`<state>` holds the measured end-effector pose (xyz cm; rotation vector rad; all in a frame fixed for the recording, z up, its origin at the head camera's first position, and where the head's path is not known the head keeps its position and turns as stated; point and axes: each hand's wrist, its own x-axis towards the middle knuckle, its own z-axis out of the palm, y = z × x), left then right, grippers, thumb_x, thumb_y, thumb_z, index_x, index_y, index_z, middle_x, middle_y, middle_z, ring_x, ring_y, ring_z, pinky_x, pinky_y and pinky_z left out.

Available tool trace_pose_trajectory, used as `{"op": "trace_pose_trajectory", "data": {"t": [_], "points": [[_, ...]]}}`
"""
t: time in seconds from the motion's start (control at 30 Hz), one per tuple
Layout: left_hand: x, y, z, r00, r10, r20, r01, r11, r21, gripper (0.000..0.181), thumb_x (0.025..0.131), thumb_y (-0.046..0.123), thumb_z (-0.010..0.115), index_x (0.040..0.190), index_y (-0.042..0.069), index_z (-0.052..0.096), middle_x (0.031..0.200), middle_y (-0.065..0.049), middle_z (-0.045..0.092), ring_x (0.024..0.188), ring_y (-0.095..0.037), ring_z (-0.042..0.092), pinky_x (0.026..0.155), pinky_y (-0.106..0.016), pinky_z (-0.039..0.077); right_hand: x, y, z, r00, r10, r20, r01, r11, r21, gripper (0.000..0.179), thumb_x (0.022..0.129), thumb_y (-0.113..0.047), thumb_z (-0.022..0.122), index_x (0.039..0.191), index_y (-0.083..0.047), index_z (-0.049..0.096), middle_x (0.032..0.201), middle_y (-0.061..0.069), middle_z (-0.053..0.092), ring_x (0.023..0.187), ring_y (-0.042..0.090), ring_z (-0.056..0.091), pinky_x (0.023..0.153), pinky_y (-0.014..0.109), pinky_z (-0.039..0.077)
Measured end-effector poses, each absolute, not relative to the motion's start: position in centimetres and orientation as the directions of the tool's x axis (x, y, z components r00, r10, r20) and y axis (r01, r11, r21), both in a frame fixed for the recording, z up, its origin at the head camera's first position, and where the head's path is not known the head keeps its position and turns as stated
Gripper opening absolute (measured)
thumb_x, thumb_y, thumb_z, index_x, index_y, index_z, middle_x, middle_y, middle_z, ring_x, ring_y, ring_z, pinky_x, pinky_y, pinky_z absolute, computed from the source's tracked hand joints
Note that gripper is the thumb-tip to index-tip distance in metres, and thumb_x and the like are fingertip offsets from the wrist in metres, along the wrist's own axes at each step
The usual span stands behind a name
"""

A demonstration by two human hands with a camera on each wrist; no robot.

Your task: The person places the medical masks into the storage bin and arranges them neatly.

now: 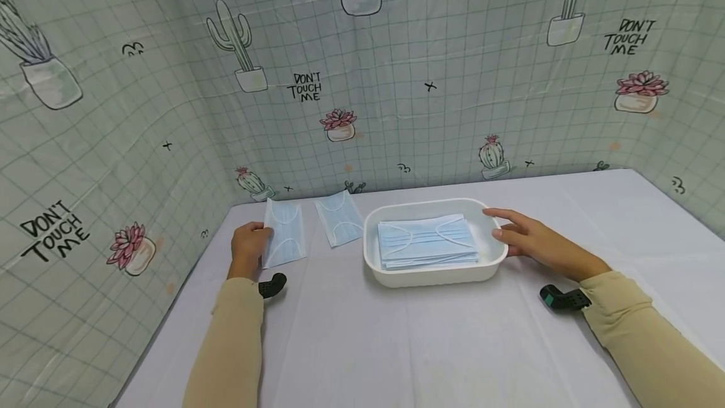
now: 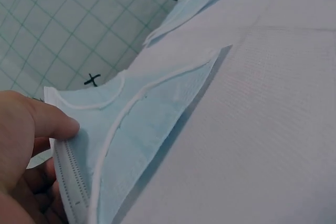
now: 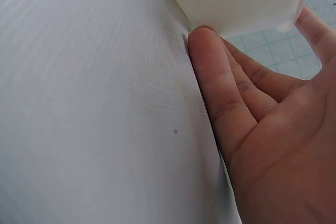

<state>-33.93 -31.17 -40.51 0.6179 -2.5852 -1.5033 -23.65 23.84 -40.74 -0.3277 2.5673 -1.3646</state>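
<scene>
My left hand (image 1: 249,245) pinches the left edge of a light blue face mask (image 1: 286,232) lying at the left of the table. In the left wrist view the thumb (image 2: 65,127) lies over the mask's edge, the other fingers are behind it, and part of the mask lifts off the cloth. At the right end of a white plastic tray (image 1: 436,277), my right hand (image 1: 535,244) holds the rim; in the right wrist view a fingertip (image 3: 203,38) sits low against the tray's outer wall. Inside the tray is a stack of blue face masks (image 1: 427,241) with white ear loops.
Another blue face mask (image 1: 341,219) lies flat between the held mask and the tray. A white cloth (image 1: 396,345) covers the table. Patterned fabric (image 1: 396,68) with cacti and lettering hangs behind it and at both sides. Each wrist wears a black device (image 1: 563,298).
</scene>
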Motion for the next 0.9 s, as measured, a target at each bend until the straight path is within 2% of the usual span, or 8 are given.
{"op": "trace_pose_trajectory", "data": {"t": [0.27,0.4,0.57,0.77,0.9], "points": [[-33.54,-31.03,-40.72,-0.923,-0.383,-0.039,-0.232,0.473,0.850,0.040,0.100,0.020,0.053,0.136,0.002,0.059,0.128,-0.021,0.059,0.116,-0.035,0.053,0.102,-0.050,0.043,-23.71,23.77,-40.78,-0.950,-0.299,-0.090,-0.089,0.535,-0.840,0.064,0.104,-0.044,0.050,0.160,-0.027,0.025,0.152,0.024,0.038,0.103,0.023,0.066,0.093,0.040,0.047],[-33.55,-31.09,-40.79,-0.923,-0.379,-0.060,-0.237,0.440,0.866,0.042,0.102,0.021,0.051,0.140,0.004,0.056,0.137,-0.020,0.055,0.124,-0.034,0.050,0.107,-0.050,0.039,-23.72,23.80,-40.82,-0.950,-0.298,-0.089,-0.088,0.534,-0.841,0.063,0.104,-0.045,0.051,0.160,-0.028,0.025,0.153,0.024,0.037,0.104,0.023,0.066,0.094,0.040,0.047],[-33.78,-30.95,-40.30,-0.928,-0.363,-0.083,-0.242,0.417,0.876,0.045,0.103,0.022,0.049,0.146,0.006,0.049,0.152,-0.017,0.043,0.138,-0.034,0.038,0.114,-0.052,0.029,-23.76,23.82,-40.61,-0.954,-0.290,-0.081,-0.096,0.549,-0.830,0.064,0.104,-0.046,0.050,0.160,-0.028,0.025,0.155,0.024,0.035,0.104,0.024,0.066,0.094,0.041,0.047],[-33.57,-30.77,-39.97,-0.934,-0.354,-0.040,-0.199,0.426,0.882,0.046,0.105,0.022,0.044,0.146,0.001,0.044,0.153,-0.020,0.039,0.137,-0.036,0.037,0.113,-0.053,0.030,-23.70,23.90,-40.43,-0.949,-0.305,-0.081,-0.097,0.526,-0.845,0.065,0.105,-0.044,0.050,0.161,-0.025,0.023,0.156,0.026,0.030,0.110,0.027,0.064,0.095,0.042,0.047],[-33.18,-30.79,-40.14,-0.928,-0.362,-0.090,-0.229,0.360,0.904,0.051,0.105,0.024,0.042,0.150,0.001,0.038,0.154,-0.020,0.036,0.136,-0.035,0.037,0.113,-0.051,0.031,-23.75,23.90,-40.79,-0.942,-0.324,-0.092,-0.085,0.493,-0.866,0.065,0.105,-0.042,0.050,0.161,-0.025,0.022,0.157,0.025,0.029,0.112,0.029,0.063,0.096,0.040,0.047]]}}
